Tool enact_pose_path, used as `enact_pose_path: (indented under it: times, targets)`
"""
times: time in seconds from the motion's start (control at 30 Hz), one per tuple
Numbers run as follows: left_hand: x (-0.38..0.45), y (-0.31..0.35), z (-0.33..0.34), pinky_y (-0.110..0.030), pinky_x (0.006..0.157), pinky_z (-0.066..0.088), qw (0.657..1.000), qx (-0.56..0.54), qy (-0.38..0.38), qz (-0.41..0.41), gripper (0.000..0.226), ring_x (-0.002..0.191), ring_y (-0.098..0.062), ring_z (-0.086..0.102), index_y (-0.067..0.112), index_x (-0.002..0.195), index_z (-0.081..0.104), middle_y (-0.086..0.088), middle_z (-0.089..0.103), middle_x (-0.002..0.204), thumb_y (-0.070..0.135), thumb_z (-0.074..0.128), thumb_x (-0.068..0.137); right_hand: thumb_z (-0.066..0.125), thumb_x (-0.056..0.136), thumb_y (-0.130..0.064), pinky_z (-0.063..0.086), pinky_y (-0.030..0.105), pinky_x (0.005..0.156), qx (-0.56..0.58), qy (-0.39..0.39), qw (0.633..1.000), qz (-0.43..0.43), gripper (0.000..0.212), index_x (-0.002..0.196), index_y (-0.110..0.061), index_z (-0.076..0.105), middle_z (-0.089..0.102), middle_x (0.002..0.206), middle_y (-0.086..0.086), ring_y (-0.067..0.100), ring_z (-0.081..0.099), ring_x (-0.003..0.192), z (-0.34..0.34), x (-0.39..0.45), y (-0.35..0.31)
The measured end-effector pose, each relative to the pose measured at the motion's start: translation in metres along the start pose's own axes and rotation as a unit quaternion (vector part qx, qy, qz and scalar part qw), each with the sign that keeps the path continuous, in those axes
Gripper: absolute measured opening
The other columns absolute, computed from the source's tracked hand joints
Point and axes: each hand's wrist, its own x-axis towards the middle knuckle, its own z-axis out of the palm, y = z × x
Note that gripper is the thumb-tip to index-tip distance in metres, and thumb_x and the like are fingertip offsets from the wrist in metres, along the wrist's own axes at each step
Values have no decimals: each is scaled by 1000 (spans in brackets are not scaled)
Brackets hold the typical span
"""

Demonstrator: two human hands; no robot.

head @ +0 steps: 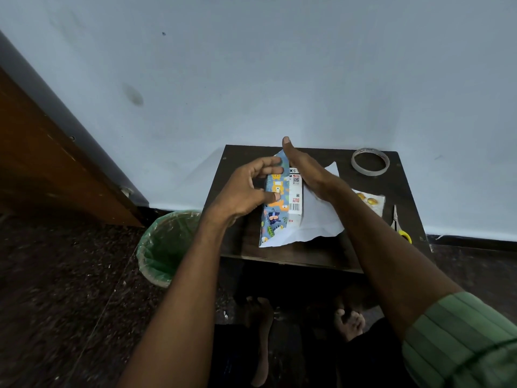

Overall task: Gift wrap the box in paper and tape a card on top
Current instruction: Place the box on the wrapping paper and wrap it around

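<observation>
A small white box (pixel 296 191) with barcodes lies on wrapping paper (pixel 319 219) on a small dark table (pixel 307 256). The paper is white inside and blue with cartoon animals outside. Its left flap (pixel 275 203) is folded up against the box. My left hand (pixel 246 189) holds that flap against the box's left side, thumb and fingertips on the printed paper. My right hand (pixel 305 169) lies flat with straight fingers over the box's right side. A card (pixel 369 201) with gold ornaments lies to the right on the table.
A roll of tape (pixel 370 161) sits at the table's back right corner. Yellow-handled scissors (pixel 400 225) lie at the right edge. A green-lined waste bin (pixel 167 247) stands on the floor left of the table. The wall is right behind the table. My bare feet show below.
</observation>
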Motion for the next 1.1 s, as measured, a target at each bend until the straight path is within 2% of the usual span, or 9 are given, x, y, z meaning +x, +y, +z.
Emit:
enact_pose_path:
  times: [0.2, 0.3, 0.47, 0.6, 0.73, 0.9, 0.97, 1.03, 1.1]
  targets:
    - [0, 0, 1, -25, 82, 62, 1000, -1, -1, -7, 74, 119, -5, 70, 14, 147, 60, 3, 73, 133, -12, 82, 81, 44, 102, -66, 58, 47, 100, 23, -6, 1000, -11, 62, 109, -9, 69, 78, 103, 13, 35, 76, 98, 0, 1, 6]
    - [1, 2, 0, -18, 78, 59, 1000, 6, 0, -8, 75, 110, 1, 73, 12, 149, 58, 2, 72, 134, -12, 82, 82, 57, 102, -55, 58, 55, 98, -27, 86, 995, -45, 54, 103, -3, 73, 78, 98, 11, 31, 77, 92, 8, -2, 2]
    - [0, 1, -2, -15, 79, 57, 999, 38, -1, 6, 73, 114, 1, 71, 16, 147, 60, 6, 73, 133, -6, 85, 82, 69, 96, -34, 56, 33, 90, -115, 309, 939, -100, 24, 112, -16, 73, 73, 105, -4, 7, 67, 95, 22, -33, -2]
    - [-4, 4, 3, -4, 76, 48, 994, 101, 24, 46, 62, 114, 10, 67, 18, 140, 68, 10, 75, 130, 0, 87, 83, 79, 87, -28, 52, 33, 82, -184, 304, 930, -99, 16, 97, -17, 71, 70, 92, -4, 10, 64, 87, 23, -73, 17]
    - [-16, 1, 12, -15, 76, 58, 995, 85, 27, 38, 49, 99, 3, 75, 19, 134, 73, 6, 76, 126, -6, 75, 91, 81, 81, -28, 35, 32, 90, -286, 394, 870, -82, 33, 110, -20, 69, 65, 113, 2, 26, 56, 114, 14, -106, 32]
    - [-12, 2, 19, -27, 85, 64, 992, 113, 29, 53, 56, 112, -14, 74, 24, 131, 76, -1, 71, 129, -6, 66, 86, 86, 80, -25, 44, 36, 93, -252, 314, 915, 19, 87, 151, -10, 38, 53, 137, 11, 29, 57, 121, 0, -121, 32]
    - [-10, 2, 25, -31, 96, 59, 985, 158, 30, 65, 63, 125, -21, 63, 36, 130, 76, 9, 65, 132, 3, 60, 79, 83, 84, -20, 43, 32, 88, -196, 286, 936, 54, 88, 155, -9, 32, 59, 124, 7, 24, 59, 114, -5, -118, 27]
    - [-10, 5, 34, -41, 117, 40, 968, 241, 12, 75, 63, 141, -22, 41, 49, 126, 74, 20, 56, 147, 10, 52, 82, 79, 83, -15, 50, 37, 84, -147, 277, 947, 65, 79, 152, -10, 40, 65, 117, 7, 24, 63, 108, -8, -113, 25]
    - [-12, 12, 41, -50, 120, 22, 945, 319, -16, 77, 59, 148, -21, 26, 52, 121, 76, 16, 43, 163, 9, 46, 93, 77, 77, -11, 59, 44, 83, -96, 282, 952, 69, 69, 141, -13, 52, 69, 113, 8, 25, 68, 101, -10, -109, 22]
